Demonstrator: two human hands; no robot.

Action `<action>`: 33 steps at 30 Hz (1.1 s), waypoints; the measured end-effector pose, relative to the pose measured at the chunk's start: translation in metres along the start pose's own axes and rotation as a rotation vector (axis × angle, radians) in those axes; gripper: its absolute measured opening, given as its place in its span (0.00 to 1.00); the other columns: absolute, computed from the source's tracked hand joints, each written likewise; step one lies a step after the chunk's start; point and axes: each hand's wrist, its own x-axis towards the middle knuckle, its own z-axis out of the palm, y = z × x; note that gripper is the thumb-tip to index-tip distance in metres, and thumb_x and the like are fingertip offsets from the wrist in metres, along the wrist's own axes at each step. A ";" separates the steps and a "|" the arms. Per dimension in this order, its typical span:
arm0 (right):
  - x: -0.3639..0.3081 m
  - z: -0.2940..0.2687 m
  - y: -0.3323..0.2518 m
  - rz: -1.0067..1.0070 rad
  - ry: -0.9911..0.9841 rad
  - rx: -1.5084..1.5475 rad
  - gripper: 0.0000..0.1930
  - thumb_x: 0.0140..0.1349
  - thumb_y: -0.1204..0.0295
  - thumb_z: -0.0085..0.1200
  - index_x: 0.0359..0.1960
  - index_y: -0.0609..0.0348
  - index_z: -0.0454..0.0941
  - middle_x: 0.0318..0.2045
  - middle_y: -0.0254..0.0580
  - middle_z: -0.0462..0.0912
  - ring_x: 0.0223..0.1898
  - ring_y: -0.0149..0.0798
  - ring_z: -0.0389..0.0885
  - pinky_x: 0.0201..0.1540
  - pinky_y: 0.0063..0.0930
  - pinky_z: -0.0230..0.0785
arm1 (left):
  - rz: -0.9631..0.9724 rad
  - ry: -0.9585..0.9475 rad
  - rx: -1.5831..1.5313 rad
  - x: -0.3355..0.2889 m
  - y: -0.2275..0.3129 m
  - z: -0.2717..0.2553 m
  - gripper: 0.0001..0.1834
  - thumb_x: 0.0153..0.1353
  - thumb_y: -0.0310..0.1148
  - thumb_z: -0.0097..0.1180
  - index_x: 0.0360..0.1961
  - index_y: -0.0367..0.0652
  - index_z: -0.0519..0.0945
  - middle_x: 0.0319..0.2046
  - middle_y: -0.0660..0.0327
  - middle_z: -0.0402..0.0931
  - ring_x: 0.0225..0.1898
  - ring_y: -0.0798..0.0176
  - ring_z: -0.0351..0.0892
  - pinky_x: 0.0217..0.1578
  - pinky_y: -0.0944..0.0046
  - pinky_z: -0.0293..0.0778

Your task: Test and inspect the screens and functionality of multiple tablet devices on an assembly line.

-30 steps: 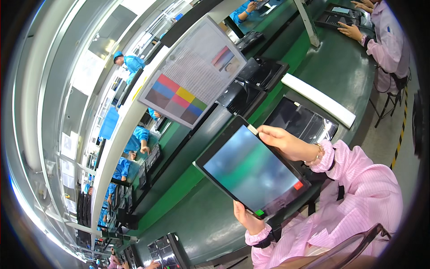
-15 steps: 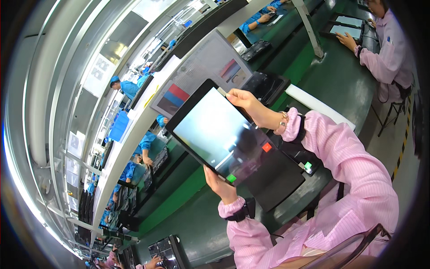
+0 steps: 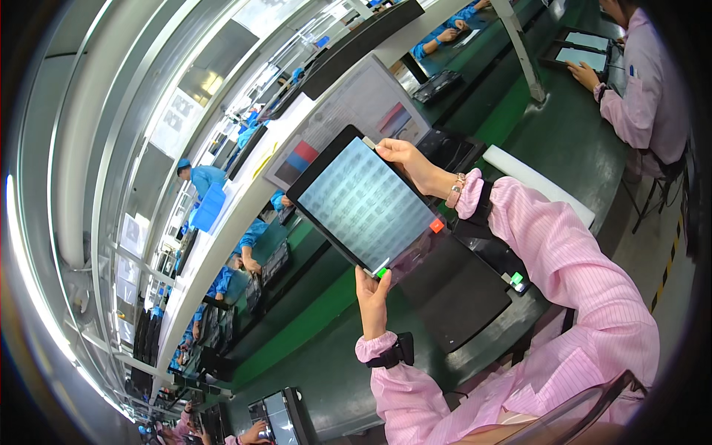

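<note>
Raised in both my hands is a flat black-bordered tablet screen (image 3: 363, 200), tilted, with a pale blue-grey face showing rows of faint dark blotches. My left hand (image 3: 373, 297) pinches its lower corner, the thumb beside a small green tab (image 3: 383, 273). At the upper right edge, the fingers of my right hand (image 3: 410, 162) close on the border near a small light-coloured tab. An orange-red tab (image 3: 437, 225) sits at the right corner. Beneath the screen, a dark flat pad (image 3: 463, 308) lies on the green bench. The fingers behind the screen are hidden.
The green bench (image 3: 319, 371) curves along my front. A printed sheet (image 3: 371, 96) stands behind the screen, with a black device (image 3: 452, 148) beside it. A long white bar (image 3: 538, 185) lies to the right. People in pink (image 3: 645, 96) and blue (image 3: 204, 176) work nearby.
The screen's face has gone from bright white glare with a dark reflection to an even pale blue pattern. My left thumb now points up along the lower corner. The view has shifted slightly.
</note>
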 end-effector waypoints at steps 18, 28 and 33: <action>-0.046 0.004 -0.013 0.036 -0.036 0.032 0.11 0.66 0.62 0.47 0.33 0.56 0.70 0.28 0.28 0.75 0.31 0.19 0.71 0.35 0.15 0.65 | 0.163 0.203 0.051 0.002 0.029 0.010 0.32 0.63 0.28 0.50 0.63 0.32 0.51 0.58 0.51 0.61 0.57 0.63 0.61 0.57 0.66 0.56; -0.086 -0.007 -0.012 0.050 -0.040 -0.078 0.10 0.65 0.62 0.47 0.34 0.55 0.71 0.28 0.23 0.72 0.31 0.16 0.68 0.36 0.12 0.61 | 0.161 0.433 0.207 -0.006 0.038 0.043 0.29 0.64 0.38 0.52 0.59 0.30 0.60 0.42 0.61 0.72 0.42 0.74 0.68 0.47 0.73 0.60; -0.104 -0.015 -0.030 0.075 0.015 -0.047 0.10 0.66 0.62 0.47 0.33 0.56 0.71 0.28 0.24 0.72 0.30 0.16 0.68 0.36 0.12 0.61 | 0.153 0.279 0.145 -0.020 0.009 0.043 0.29 0.65 0.33 0.47 0.63 0.35 0.52 0.51 0.52 0.70 0.49 0.67 0.69 0.52 0.68 0.60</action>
